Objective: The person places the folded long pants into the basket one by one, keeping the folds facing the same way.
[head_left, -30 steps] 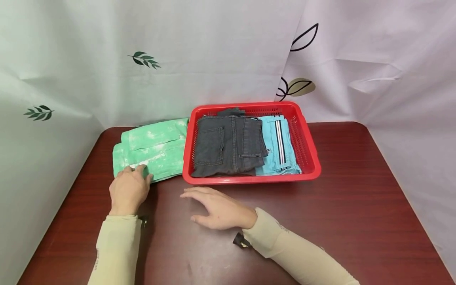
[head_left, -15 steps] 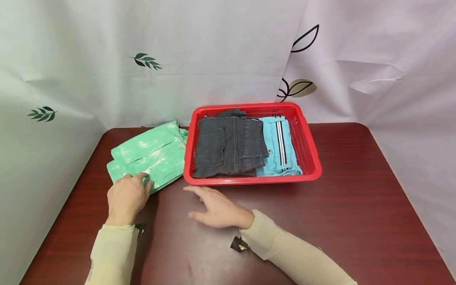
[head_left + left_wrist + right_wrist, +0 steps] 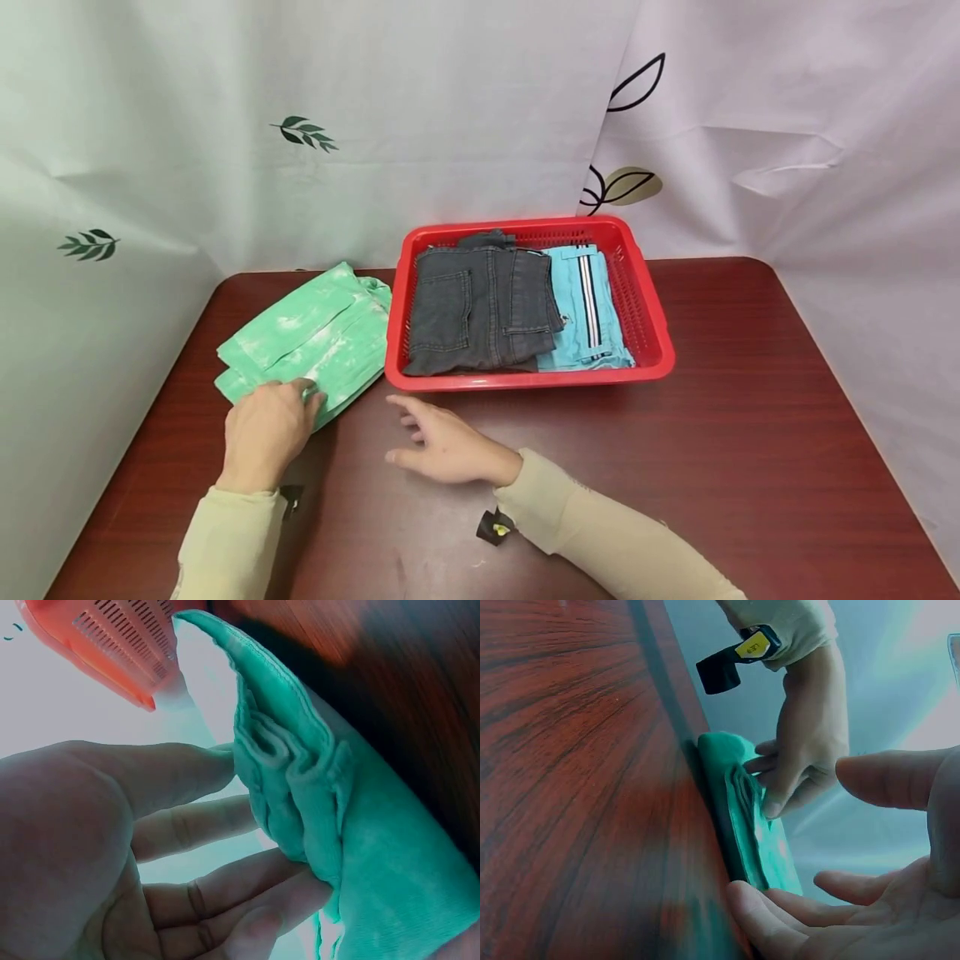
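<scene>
Folded green pants [image 3: 300, 329] with white blotches lie on the table at the left of the basket, turned at a slant. My left hand [image 3: 266, 425] pinches their near edge; the left wrist view shows its thumb [image 3: 187, 771] and fingers at the bunched layers of the green pants [image 3: 300, 765]. In the head view the fingertips are partly hidden behind the hand. My right hand [image 3: 446, 442] hovers over the table in front of the basket, holding nothing, its thumb and fingers spread apart and pointing left. The right wrist view shows the folded side of the green pants [image 3: 739, 802].
A red plastic basket [image 3: 525, 381] stands at the back middle. Inside it lie folded dark grey jeans [image 3: 480, 312] and a light blue garment with a striped band [image 3: 581, 308]. A pale curtain [image 3: 450, 108] with leaf prints closes off the back of the brown table [image 3: 750, 400].
The green pants have slid toward me and to the left, turning at a slant, with my left hand on them. My right hand has shifted slightly left. The basket has stayed in place.
</scene>
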Demonstrator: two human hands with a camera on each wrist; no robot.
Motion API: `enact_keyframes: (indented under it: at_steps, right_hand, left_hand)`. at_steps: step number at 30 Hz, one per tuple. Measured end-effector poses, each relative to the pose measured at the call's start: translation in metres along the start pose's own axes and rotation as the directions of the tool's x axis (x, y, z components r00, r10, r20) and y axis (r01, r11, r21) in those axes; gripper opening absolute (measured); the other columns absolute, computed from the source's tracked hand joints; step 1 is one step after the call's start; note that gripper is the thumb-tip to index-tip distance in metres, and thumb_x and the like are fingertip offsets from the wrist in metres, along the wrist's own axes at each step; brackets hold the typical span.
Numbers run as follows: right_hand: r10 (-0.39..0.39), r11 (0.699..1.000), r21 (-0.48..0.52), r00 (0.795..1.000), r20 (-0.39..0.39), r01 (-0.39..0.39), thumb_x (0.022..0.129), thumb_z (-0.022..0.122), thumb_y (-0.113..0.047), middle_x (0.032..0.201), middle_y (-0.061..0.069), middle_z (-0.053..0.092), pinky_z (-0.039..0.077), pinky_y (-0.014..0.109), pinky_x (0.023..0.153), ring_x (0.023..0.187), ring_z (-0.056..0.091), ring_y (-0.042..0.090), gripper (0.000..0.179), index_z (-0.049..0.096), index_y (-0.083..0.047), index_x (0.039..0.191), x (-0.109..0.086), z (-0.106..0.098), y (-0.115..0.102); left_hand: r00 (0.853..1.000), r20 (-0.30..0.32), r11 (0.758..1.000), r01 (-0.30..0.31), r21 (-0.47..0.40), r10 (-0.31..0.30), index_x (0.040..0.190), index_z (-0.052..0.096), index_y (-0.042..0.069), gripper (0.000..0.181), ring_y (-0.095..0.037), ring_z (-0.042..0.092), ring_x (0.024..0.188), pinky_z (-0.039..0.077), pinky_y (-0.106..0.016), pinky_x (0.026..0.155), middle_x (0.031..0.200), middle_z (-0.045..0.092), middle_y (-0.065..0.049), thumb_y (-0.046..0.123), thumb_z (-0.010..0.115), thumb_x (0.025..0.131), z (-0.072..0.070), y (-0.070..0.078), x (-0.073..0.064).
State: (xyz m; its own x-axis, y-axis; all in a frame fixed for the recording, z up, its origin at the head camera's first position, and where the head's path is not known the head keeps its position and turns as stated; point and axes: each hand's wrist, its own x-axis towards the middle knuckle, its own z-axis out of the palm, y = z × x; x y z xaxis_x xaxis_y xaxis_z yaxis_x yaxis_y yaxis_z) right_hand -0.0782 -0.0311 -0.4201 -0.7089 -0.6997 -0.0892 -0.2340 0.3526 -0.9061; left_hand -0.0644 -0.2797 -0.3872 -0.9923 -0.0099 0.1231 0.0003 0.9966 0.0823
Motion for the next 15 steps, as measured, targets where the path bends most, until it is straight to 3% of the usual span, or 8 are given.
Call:
enact_keyframes:
  at_steps: [7,11,15]
  right_hand:
    - [0.036,0.998,0.043,0.999,-0.030,-0.034,0.094,0.070,-0.023,0.146,0.015,0.051,0.047,0.025,0.101,0.123,0.060,0.023,0.071,0.036,-0.008,0.155,0.004,0.004,0.002]
    - [0.045,0.996,0.074,0.998,-0.051,-0.041,0.093,0.071,-0.021,0.151,0.012,0.047,0.047,0.026,0.101,0.125,0.059,0.024,0.072,0.035,-0.006,0.154,0.006,0.006,0.002]
    - [0.043,0.992,0.118,0.997,-0.068,-0.035,0.094,0.071,-0.019,0.155,0.011,0.042,0.047,0.026,0.101,0.128,0.056,0.026,0.074,0.033,-0.005,0.155,0.009,0.009,0.000]
  left_hand:
    - [0.999,-0.033,0.999,-0.024,-0.021,0.023,0.102,0.076,0.000,0.021,-0.042,0.062,0.057,0.047,-0.054,0.045,0.077,0.070,-0.023,0.017,0.074,0.089,0.001,0.007,-0.008]
    - [0.997,-0.040,0.996,-0.068,-0.061,0.065,0.101,0.077,0.001,0.021,-0.039,0.064,0.059,0.049,-0.052,0.048,0.078,0.071,-0.019,0.018,0.073,0.090,0.000,0.007,-0.012]
    - [0.995,0.011,0.989,-0.095,-0.116,0.097,0.105,0.077,0.001,0.024,-0.027,0.064,0.059,0.048,-0.044,0.047,0.072,0.070,-0.008,0.022,0.070,0.094,-0.004,0.001,-0.014]
